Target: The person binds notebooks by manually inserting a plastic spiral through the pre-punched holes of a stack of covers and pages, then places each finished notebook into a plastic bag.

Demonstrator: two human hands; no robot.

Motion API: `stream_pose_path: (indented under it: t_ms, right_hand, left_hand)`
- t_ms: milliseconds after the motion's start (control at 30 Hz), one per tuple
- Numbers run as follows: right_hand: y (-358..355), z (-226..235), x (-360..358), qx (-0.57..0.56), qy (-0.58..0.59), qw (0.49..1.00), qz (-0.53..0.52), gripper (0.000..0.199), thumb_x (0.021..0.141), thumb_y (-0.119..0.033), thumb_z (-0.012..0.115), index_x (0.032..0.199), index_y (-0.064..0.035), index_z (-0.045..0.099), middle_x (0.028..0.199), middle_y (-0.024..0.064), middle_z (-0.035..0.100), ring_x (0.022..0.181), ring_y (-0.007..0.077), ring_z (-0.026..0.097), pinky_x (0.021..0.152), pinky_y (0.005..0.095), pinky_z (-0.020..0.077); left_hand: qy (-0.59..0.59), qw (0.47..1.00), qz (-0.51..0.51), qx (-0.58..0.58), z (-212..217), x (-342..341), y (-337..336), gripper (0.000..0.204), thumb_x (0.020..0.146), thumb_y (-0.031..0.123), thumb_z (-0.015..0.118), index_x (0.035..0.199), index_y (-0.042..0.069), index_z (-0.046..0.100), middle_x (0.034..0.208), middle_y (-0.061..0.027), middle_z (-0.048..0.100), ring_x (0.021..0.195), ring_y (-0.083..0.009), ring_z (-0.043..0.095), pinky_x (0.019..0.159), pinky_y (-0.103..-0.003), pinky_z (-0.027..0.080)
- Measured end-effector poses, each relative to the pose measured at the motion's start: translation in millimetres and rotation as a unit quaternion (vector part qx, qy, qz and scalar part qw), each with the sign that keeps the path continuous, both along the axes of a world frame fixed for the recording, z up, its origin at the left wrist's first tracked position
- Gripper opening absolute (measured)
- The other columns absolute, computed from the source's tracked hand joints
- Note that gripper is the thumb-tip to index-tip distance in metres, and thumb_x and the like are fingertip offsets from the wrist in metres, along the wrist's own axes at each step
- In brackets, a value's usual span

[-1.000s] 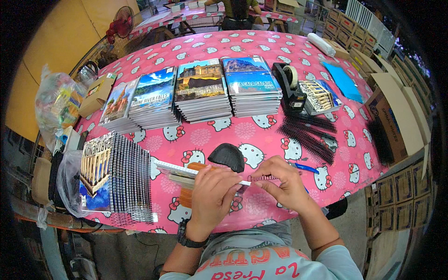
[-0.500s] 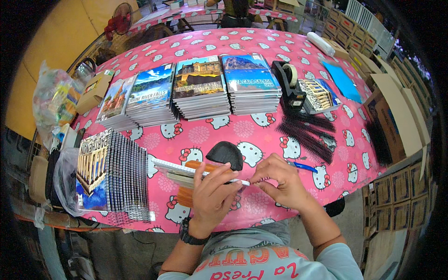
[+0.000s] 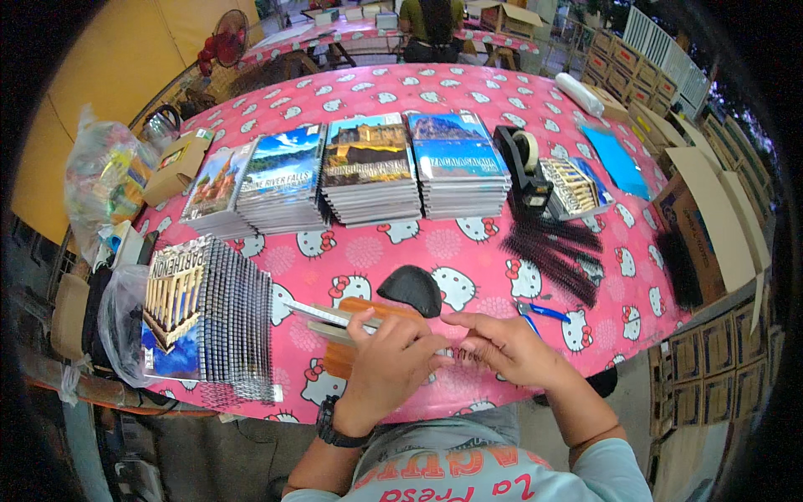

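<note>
My left hand (image 3: 393, 356), a black watch on its wrist, grips a notebook (image 3: 322, 315) held edge-up, its thumb and fingers around the bound edge. Between the fingertips of my right hand (image 3: 514, 351) is a thin dark spiral binding coil (image 3: 465, 355), at the near end of the notebook's edge. How far the coil runs through the holes is hidden by my fingers. Under the notebook lies an orange-brown wooden block (image 3: 338, 360). A black half-round pad (image 3: 410, 288) sits just beyond my hands. Blue-handled pliers (image 3: 545, 312) rest beyond my right hand.
Stacks of spiral notebooks (image 3: 368, 155) line the table's middle, with another leaning stack (image 3: 213, 314) at left. Right of them are a black tape dispenser (image 3: 527, 180), loose black coils (image 3: 552, 259) and a blue sheet (image 3: 615, 159). Cardboard boxes (image 3: 711, 226) stand right; a person (image 3: 431, 29) is beyond.
My left hand has shifted its fingers toward the notebook's near end, and the notebook sits lower. My right hand has turned, its index finger now stretched out over the coil. The whole view has shifted slightly.
</note>
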State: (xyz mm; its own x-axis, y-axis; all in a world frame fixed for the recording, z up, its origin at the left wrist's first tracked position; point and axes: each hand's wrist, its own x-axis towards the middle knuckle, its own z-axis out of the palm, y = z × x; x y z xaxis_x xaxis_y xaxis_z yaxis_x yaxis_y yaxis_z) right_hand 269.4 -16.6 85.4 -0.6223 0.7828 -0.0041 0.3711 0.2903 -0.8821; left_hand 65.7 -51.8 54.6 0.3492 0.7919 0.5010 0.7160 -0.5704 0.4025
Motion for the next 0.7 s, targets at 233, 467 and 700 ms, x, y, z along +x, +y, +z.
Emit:
stream_pose_path:
  t_ms: [233,467,700]
  right_hand:
    - [110,-79,-47,0.316,-0.013,0.938,0.143,0.039,0.08,-0.023,0.062,0.117,-0.0113,0.057,0.122,0.0145,0.053,0.11,0.0321,0.052,0.089,0.0471,0.0418]
    - [104,-98,-49,0.29,-0.238,0.918,0.128,0.054,0.074,-0.039,0.065,0.123,-0.0204,0.053,0.121,0.0156,0.048,0.109,0.0365,0.047,0.089,0.0522,0.0391]
    - [78,-96,-25,0.276,-0.27,0.914,0.125,0.089,0.062,-0.046,0.072,0.139,-0.0254,0.034,0.136,0.0232,0.031,0.121,0.0444,0.034,0.097,0.0571,0.0317]
  left_hand:
    - [0.007,0.999,-0.012,0.028,7,2,2,0.013,0.077,0.032,0.064,0.084,0.02,0.064,0.086,0.0048,0.058,0.09,-0.0155,0.054,0.096,-0.053,0.02]
    - [-0.071,0.997,0.017,0.027,13,12,3,0.014,0.076,0.027,0.065,0.087,0.019,0.064,0.086,0.0037,0.059,0.093,-0.0157,0.054,0.096,-0.053,0.019]
    - [0.036,0.999,0.01,0.005,7,0,1,0.019,0.079,0.028,0.063,0.095,0.018,0.063,0.093,0.0043,0.059,0.098,-0.0142,0.051,0.093,-0.051,0.024]
